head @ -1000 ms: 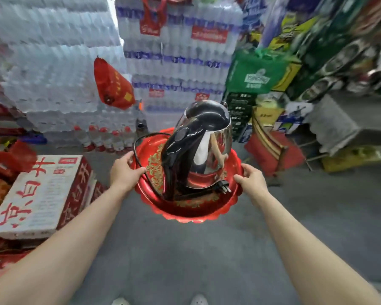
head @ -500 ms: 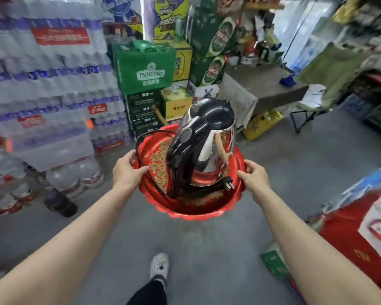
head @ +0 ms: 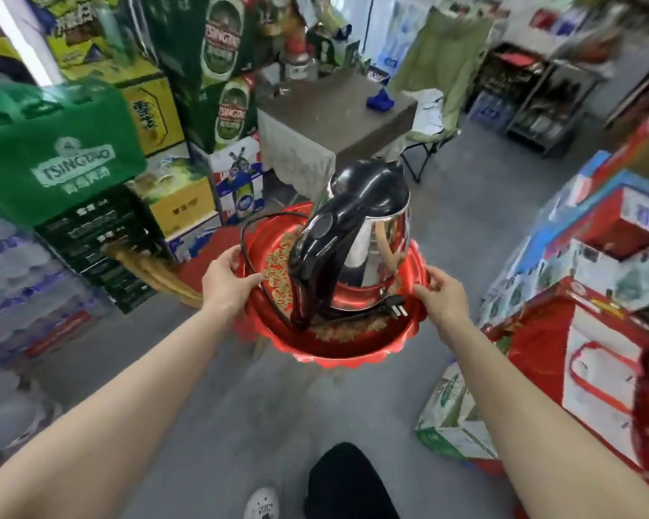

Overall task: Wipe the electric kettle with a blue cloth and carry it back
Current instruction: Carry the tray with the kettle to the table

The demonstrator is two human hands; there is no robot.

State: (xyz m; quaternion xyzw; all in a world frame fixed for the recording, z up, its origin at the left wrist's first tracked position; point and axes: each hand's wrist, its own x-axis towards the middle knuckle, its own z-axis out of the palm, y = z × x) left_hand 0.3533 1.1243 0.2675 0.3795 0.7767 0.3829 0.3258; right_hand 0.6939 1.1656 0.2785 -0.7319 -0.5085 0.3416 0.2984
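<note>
While both hands (head: pixel 228 279) (head: pixel 438 298) grip the tray (head: pixel 338 346) rim, the kettle (head: pixel 356 237) stands on it. Its base hides the tray's middle. Blur smears the far cloth (head: pixel 380 101).

Steel kettle (head: pixel 368 249) upright on red tray (head: pixel 353 350)

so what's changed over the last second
The person has turned right while walking: the water-bottle stacks slid off left, and the table with the blue cloth now lies ahead. Unchanged: left hand and right hand grip the red tray, kettle upright on it.
</note>
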